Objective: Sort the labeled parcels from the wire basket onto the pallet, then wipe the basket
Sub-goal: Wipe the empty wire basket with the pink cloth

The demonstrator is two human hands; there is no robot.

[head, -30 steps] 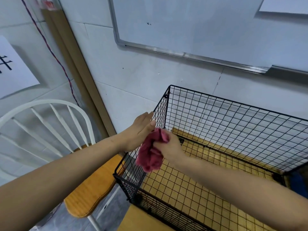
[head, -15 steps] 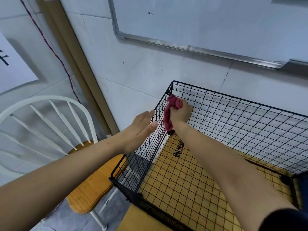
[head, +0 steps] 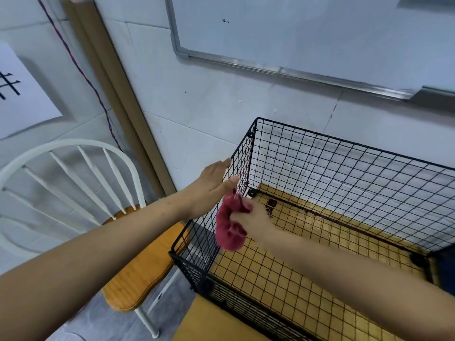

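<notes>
A black wire basket (head: 344,146) stands on a wooden table against the wall, and no parcels show inside it. My left hand (head: 209,188) lies flat with straight fingers against the outside of the basket's left wall. Inside the basket, my right hand (head: 251,217) grips a crumpled red cloth (head: 230,230) and holds it against the inner side of that same left wall, low down near the back corner. The pallet is out of view.
A white spindle-back chair (head: 81,173) with a wooden seat (head: 140,264) stands just left of the basket. A brown board (head: 110,77) leans on the wall behind it. A whiteboard (head: 307,33) hangs above the basket. A sheet of paper (head: 19,92) is on the left wall.
My right hand has brought the red cloth down the left wall from the top back corner to low inside the basket. My left hand stays flat on the outside.
</notes>
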